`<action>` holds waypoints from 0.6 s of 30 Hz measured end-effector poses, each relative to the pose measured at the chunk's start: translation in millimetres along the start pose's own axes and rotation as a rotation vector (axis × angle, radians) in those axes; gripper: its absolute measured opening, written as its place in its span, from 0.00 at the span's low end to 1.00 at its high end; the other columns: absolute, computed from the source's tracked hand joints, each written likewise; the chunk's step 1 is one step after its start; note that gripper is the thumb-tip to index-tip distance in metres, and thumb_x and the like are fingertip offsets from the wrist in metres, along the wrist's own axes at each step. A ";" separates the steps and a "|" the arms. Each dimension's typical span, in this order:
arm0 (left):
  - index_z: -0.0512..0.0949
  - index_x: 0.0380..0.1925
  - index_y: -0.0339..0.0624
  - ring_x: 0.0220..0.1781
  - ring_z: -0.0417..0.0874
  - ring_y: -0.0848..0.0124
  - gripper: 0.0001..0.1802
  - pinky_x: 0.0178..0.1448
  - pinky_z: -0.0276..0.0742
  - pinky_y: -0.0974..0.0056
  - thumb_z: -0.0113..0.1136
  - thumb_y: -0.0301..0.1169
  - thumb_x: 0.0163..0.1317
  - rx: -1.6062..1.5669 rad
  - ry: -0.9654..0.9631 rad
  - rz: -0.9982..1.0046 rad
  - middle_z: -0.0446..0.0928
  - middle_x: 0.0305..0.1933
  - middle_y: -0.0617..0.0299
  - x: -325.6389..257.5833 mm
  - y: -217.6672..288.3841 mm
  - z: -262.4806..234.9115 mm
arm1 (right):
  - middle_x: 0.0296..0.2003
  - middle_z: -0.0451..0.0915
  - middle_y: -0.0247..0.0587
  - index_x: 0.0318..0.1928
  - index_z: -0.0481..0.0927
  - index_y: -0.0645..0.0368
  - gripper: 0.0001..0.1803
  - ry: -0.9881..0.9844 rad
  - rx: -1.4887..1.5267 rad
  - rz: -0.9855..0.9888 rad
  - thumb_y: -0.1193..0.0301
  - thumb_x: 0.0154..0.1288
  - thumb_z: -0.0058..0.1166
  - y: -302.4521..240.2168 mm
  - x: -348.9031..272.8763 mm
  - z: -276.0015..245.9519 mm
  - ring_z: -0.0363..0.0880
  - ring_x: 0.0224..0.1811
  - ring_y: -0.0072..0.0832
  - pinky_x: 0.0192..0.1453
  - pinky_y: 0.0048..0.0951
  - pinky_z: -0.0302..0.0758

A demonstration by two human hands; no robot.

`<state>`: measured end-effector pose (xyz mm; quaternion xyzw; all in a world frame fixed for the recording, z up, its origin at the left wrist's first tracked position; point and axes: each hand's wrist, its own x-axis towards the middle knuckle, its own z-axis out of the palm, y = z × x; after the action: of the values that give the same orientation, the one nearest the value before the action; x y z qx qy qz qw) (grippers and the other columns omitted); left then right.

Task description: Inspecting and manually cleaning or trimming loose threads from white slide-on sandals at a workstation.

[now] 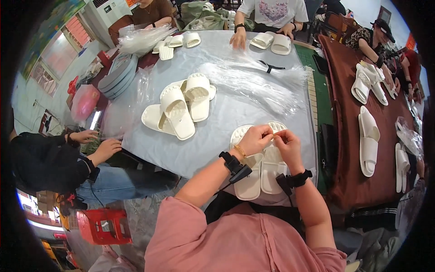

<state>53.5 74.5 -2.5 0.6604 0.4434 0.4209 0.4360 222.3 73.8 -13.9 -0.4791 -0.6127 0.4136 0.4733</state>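
A pair of cream slippers lies side by side at the table's near edge, one left slipper [248, 187] and one right slipper [273, 171]. Above their straps my left hand [253, 140] and my right hand [288, 145] meet, thumbs and fingertips pinched together. Whatever sits between the fingertips is too small to make out. Both wrists wear black bands with small devices. Left of my hands, several more cream slippers [180, 119] are heaped, some resting on others.
Clear plastic bags [253, 77] with a black strap [270, 67] spread over the grey tabletop [217, 149]. Across it, a person's hands [238, 39] are near slippers [281, 44]. Another person sits left, beside a red stool [103, 225]. A brown-covered table [340, 113] holds slippers on the right.
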 end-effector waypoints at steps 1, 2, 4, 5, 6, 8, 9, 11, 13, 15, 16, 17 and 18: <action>0.76 0.31 0.34 0.27 0.70 0.77 0.07 0.32 0.69 0.69 0.56 0.28 0.60 0.027 0.012 0.013 0.73 0.24 0.63 -0.7 -0.2 -0.6 | 0.25 0.79 0.37 0.32 0.81 0.65 0.05 0.021 -0.047 0.002 0.74 0.58 0.59 0.7 -0.1 0.5 0.76 0.26 0.21 0.32 0.23 0.73; 0.77 0.32 0.34 0.27 0.71 0.76 0.07 0.32 0.69 0.68 0.56 0.28 0.60 0.076 0.026 0.045 0.74 0.24 0.61 0.0 -0.3 0.6 | 0.25 0.79 0.37 0.32 0.81 0.65 0.05 0.032 -0.043 -0.005 0.74 0.58 0.59 1.4 0.3 1.4 0.76 0.26 0.21 0.32 0.23 0.73; 0.77 0.32 0.34 0.27 0.72 0.75 0.08 0.33 0.70 0.67 0.56 0.29 0.61 0.075 0.018 0.033 0.74 0.25 0.60 0.6 0.8 0.8 | 0.24 0.79 0.40 0.32 0.82 0.64 0.06 0.035 -0.089 -0.066 0.74 0.57 0.60 0.2 1.6 3.4 0.76 0.25 0.24 0.31 0.25 0.73; 0.77 0.33 0.33 0.28 0.73 0.75 0.08 0.34 0.70 0.67 0.56 0.29 0.61 0.132 0.046 0.035 0.75 0.25 0.59 2.0 2.3 1.3 | 0.24 0.79 0.41 0.32 0.82 0.64 0.06 0.019 -0.089 -0.097 0.73 0.57 0.61 -1.4 2.6 3.0 0.76 0.25 0.25 0.31 0.26 0.73; 0.77 0.33 0.33 0.28 0.73 0.75 0.08 0.34 0.71 0.67 0.56 0.29 0.62 0.112 0.035 -0.007 0.76 0.25 0.60 1.8 5.0 0.8 | 0.23 0.79 0.42 0.32 0.82 0.64 0.07 0.011 -0.098 -0.104 0.72 0.57 0.61 -4.3 3.6 2.6 0.76 0.25 0.26 0.31 0.27 0.73; 0.78 0.33 0.34 0.30 0.75 0.76 0.09 0.36 0.72 0.69 0.56 0.30 0.62 0.102 0.004 -0.047 0.77 0.26 0.62 3.2 14.2 -7.4 | 0.24 0.81 0.44 0.32 0.82 0.64 0.07 -0.066 -0.050 -0.102 0.72 0.58 0.59 -14.1 3.5 -5.8 0.77 0.25 0.28 0.32 0.29 0.73; 0.78 0.33 0.34 0.30 0.75 0.76 0.09 0.37 0.72 0.70 0.56 0.30 0.63 0.111 -0.016 -0.081 0.77 0.27 0.64 4.9 20.2 -13.8 | 0.29 0.82 0.46 0.35 0.82 0.65 0.09 -0.132 -0.111 -0.023 0.71 0.58 0.59 -20.5 3.7 -13.4 0.79 0.29 0.29 0.33 0.30 0.75; 0.79 0.32 0.34 0.29 0.74 0.77 0.08 0.35 0.71 0.69 0.57 0.29 0.62 0.069 0.026 -0.042 0.77 0.26 0.65 5.9 34.6 -31.2 | 0.36 0.81 0.50 0.40 0.81 0.64 0.12 -0.022 0.009 -0.082 0.70 0.57 0.60 -36.2 -8.9 -42.3 0.80 0.36 0.34 0.38 0.32 0.76; 0.79 0.31 0.35 0.28 0.73 0.80 0.07 0.33 0.69 0.71 0.58 0.28 0.61 0.179 0.029 -0.058 0.76 0.26 0.67 10.7 46.9 -65.7 | 0.41 0.79 0.51 0.44 0.80 0.63 0.15 -0.058 -0.261 -0.223 0.69 0.57 0.61 -52.3 -11.7 -80.3 0.79 0.41 0.39 0.44 0.36 0.76; 0.79 0.33 0.37 0.26 0.70 0.82 0.06 0.29 0.66 0.74 0.57 0.29 0.63 0.144 0.158 -0.013 0.74 0.26 0.70 10.3 53.1 -101.2 | 0.38 0.78 0.42 0.43 0.80 0.61 0.13 0.007 -0.470 -0.282 0.72 0.57 0.62 -67.9 -13.3 -128.9 0.77 0.41 0.32 0.44 0.29 0.75; 0.79 0.33 0.38 0.25 0.70 0.82 0.06 0.28 0.66 0.75 0.57 0.30 0.63 0.142 0.234 -0.063 0.74 0.25 0.71 11.8 53.9 -121.5 | 0.37 0.78 0.43 0.41 0.80 0.62 0.13 0.078 -0.508 -0.321 0.73 0.55 0.61 -74.7 -13.0 -153.2 0.77 0.41 0.34 0.44 0.31 0.75; 0.79 0.32 0.38 0.25 0.70 0.83 0.07 0.27 0.65 0.76 0.57 0.30 0.64 0.102 0.277 -0.014 0.73 0.24 0.72 13.8 52.9 -143.2 | 0.37 0.78 0.45 0.40 0.80 0.63 0.12 0.172 -0.627 -0.365 0.75 0.53 0.59 -81.2 -13.3 -179.0 0.77 0.43 0.38 0.46 0.34 0.75; 0.78 0.37 0.38 0.26 0.71 0.82 0.08 0.27 0.67 0.76 0.57 0.30 0.64 0.200 0.377 -0.122 0.74 0.27 0.70 17.6 50.7 -166.8 | 0.37 0.79 0.47 0.39 0.80 0.64 0.11 0.207 -0.701 -0.402 0.75 0.53 0.58 -87.8 -10.7 -204.9 0.77 0.43 0.41 0.48 0.36 0.74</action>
<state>-88.2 113.6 92.9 0.5820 0.5956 0.4639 0.3023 406.2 56.8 111.4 -0.5212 -0.7467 0.0290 0.4122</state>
